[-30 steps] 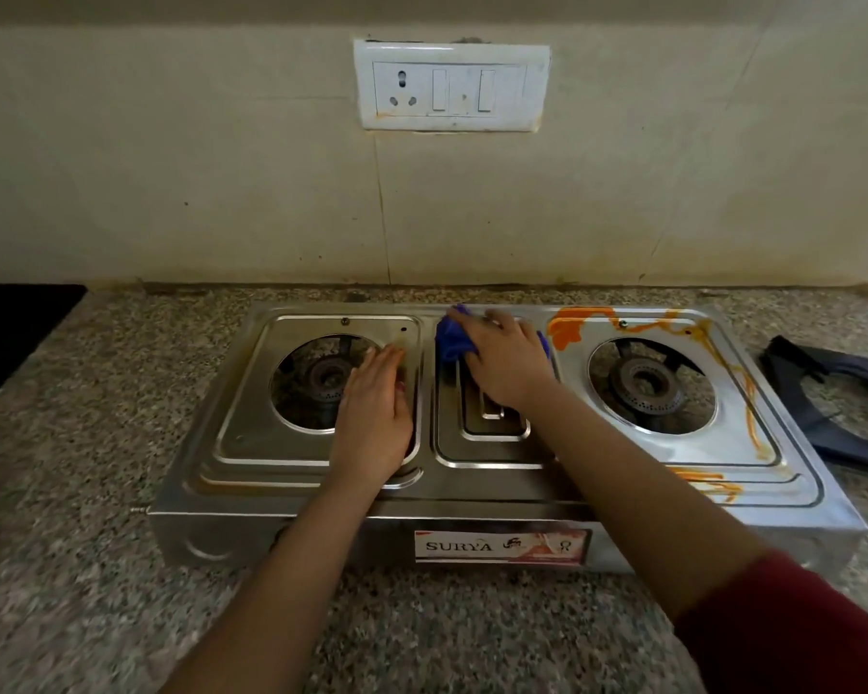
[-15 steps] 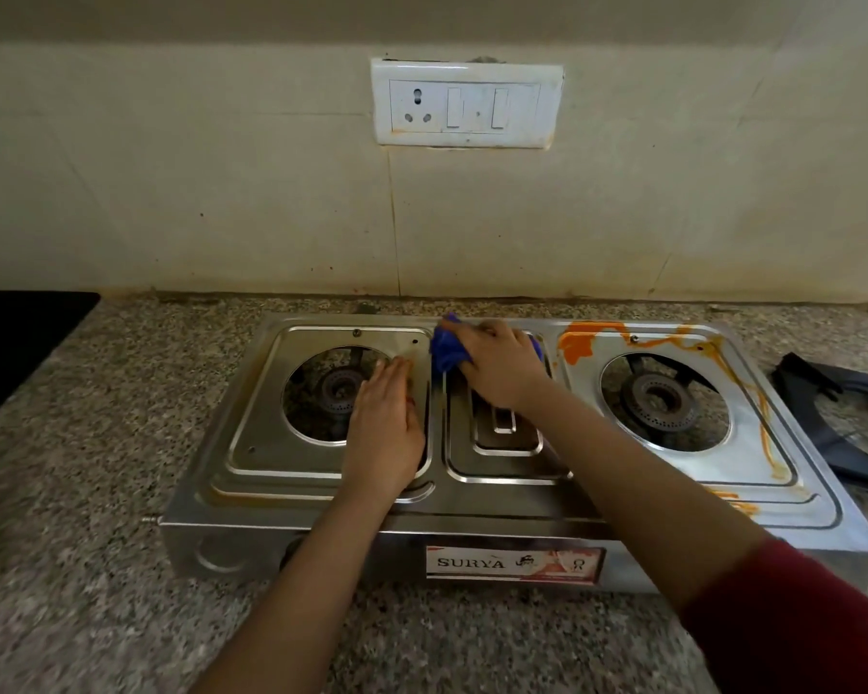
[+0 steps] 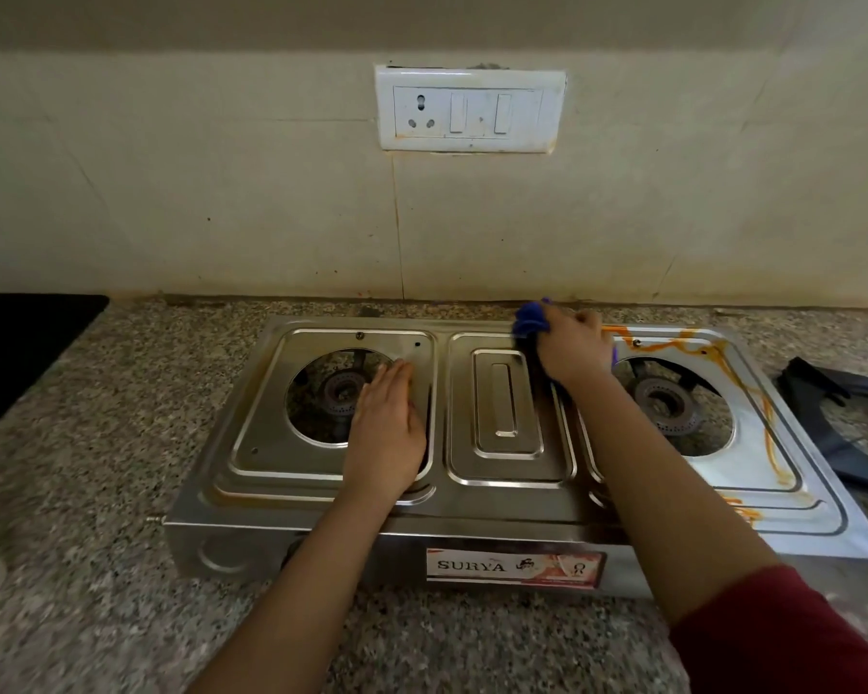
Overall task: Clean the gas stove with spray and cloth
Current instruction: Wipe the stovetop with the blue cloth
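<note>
The stove (image 3: pixel 271 498) sits on the speckled counter (image 3: pixel 96 443) with its long axis running left to right, roughly along the wall. Its front, with the SURYA label (image 3: pixel 514 567), faces the person. It has a left burner (image 3: pixel 342 393), a right burner (image 3: pixel 665 405), and a raised oblong panel between them whose length runs front to back. The right hand (image 3: pixel 572 350) is at the stove's rear edge, where the middle panel meets the right burner plate. Its fingers are curled tight round a bunched blue cloth (image 3: pixel 531 319). The cloth pokes out past the knuckles to the left and toward the wall, and lies against the back rim of the steel. The right forearm crosses the stove top at a slant, and a dark red sleeve (image 3: pixel 782 638) shows near the bottom corner. The left hand (image 3: pixel 387 428) lies flat, palm down, on the left burner plate. Its fingers are straight and close together, pointing toward the wall, and its fingertips reach the right edge of the burner opening; it holds nothing. An orange stain (image 3: pixel 767 423) runs along the back and right side of the right burner plate, with more of it at the front right corner. A dark pan support (image 3: pixel 833 428) lies on the counter just beside the stove's right end. A white switch plate (image 3: pixel 469 110) is on the wall above.
</note>
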